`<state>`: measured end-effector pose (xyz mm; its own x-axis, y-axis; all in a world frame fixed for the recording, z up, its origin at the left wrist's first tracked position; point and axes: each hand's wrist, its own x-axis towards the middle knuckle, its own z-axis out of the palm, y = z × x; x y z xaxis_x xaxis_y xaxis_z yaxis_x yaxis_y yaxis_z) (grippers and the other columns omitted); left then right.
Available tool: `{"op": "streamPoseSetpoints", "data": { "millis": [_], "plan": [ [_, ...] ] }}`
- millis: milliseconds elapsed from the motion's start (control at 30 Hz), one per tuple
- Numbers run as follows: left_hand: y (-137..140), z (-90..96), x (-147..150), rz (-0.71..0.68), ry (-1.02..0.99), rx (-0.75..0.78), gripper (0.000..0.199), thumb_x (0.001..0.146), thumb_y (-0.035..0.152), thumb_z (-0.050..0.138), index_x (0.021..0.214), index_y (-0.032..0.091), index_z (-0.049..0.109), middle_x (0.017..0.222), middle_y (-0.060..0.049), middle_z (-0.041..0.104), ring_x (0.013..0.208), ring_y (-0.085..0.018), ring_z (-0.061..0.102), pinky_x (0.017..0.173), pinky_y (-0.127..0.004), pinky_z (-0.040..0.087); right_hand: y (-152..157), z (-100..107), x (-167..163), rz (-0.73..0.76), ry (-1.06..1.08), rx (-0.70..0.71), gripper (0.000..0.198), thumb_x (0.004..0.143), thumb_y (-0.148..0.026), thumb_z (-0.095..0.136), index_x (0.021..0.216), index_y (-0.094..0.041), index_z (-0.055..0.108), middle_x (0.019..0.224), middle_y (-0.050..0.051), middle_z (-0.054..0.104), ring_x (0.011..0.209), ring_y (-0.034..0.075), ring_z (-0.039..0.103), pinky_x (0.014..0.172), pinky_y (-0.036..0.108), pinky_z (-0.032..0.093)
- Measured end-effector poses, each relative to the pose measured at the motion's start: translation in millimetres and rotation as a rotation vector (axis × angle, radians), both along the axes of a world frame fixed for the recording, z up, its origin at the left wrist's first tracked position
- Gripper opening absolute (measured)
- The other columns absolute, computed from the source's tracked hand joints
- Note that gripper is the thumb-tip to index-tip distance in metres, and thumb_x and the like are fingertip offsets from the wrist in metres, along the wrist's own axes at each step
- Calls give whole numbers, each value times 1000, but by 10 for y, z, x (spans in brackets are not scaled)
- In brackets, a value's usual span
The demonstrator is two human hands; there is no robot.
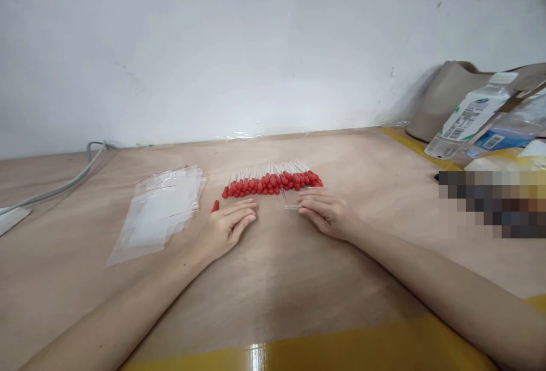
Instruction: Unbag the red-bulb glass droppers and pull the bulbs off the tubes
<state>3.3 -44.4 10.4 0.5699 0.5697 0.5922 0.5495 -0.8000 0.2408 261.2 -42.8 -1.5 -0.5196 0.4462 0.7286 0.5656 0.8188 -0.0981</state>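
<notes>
A row of several glass droppers with red rubber bulbs (273, 182) lies on the wooden table (277, 280), tips pointing to the wall. My left hand (228, 226) rests flat in front of the row's left end, fingers apart, with one loose red bulb (215, 206) just left of its fingertips. My right hand (326, 211) lies in front of the row's right end, its fingertips touching a bare clear glass tube (290, 205) that lies on the table.
A stack of clear zip bags (160, 211) lies to the left. A grey cable (63, 186) runs along the far left. At the right stand a beige bag (447, 98), a plastic bottle (469, 115) and other clutter. Yellow tape (341, 351) edges the table front.
</notes>
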Motion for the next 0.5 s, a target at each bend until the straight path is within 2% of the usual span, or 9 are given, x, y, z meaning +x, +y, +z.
{"op": "streamPoseSetpoints", "data": {
  "millis": [133,233,300,367,500],
  "plan": [
    [105,167,-156,252,1,11,22,85,32,47,92,22,66,84,-4,62,80,-16,58,72,-30,48,45,-16,37,-230,-35,-60,18,85,-27,47,85,-20,64,72,5,62,69,17,54,66,32,44],
    [265,307,-324,477,57,-78,26,83,38,47,87,23,68,74,-2,59,69,-16,57,64,-28,45,66,-47,0,-251,-33,-126,21,86,-24,43,93,-18,62,78,7,62,74,18,54,68,31,44],
    [360,384,-444,586,121,-168,26,80,41,48,82,24,67,74,-1,61,64,-16,57,61,-28,43,78,-57,-30,-236,-1,-151,21,86,-21,41,98,-18,58,84,8,62,78,18,55,70,31,44],
    [422,431,-541,650,166,-269,27,76,44,50,83,23,66,74,-1,64,63,-18,58,58,-28,42,85,-51,-60,-238,28,-161,19,85,-19,40,96,-17,56,84,8,62,77,19,55,70,31,44],
    [455,443,-610,710,213,-406,32,72,49,51,83,21,61,70,-2,66,64,-20,60,55,-27,40,89,-35,-124,-280,-1,-161,15,83,-16,39,80,-16,54,72,7,58,68,17,53,61,28,41]
  ]
}}
